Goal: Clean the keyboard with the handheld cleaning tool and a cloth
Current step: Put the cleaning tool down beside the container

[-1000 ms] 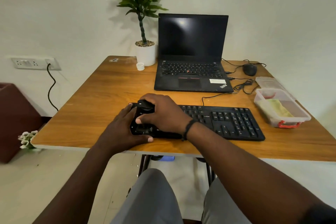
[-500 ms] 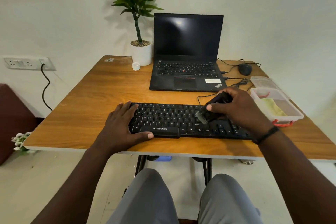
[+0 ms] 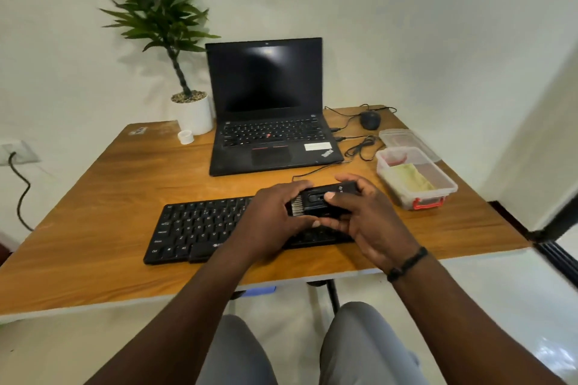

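Note:
A black keyboard (image 3: 200, 228) lies on the wooden table (image 3: 109, 197) near its front edge; its right half is hidden under my hands. Both hands hold a black handheld cleaning tool (image 3: 319, 198) with a grey brush head at its left end, lifted a little above the keyboard. My left hand (image 3: 272, 222) wraps the brush end. My right hand (image 3: 366, 219) grips the body, thumb on top by the slider. A yellow-green cloth (image 3: 411, 180) lies inside an open clear plastic box (image 3: 447, 184) at the right.
A black laptop (image 3: 269, 122) stands open behind the keyboard. A potted plant (image 3: 192, 112) and a small white cap (image 3: 186, 137) sit at the back left. A mouse (image 3: 370, 119), coiled cable (image 3: 364, 147) and the box's lid (image 3: 395, 136) are back right.
My left hand left the keyboard's left edge and joined my right hand on the tool. The tool has risen off the keys. The view shifted, so the table appears lower and further left.

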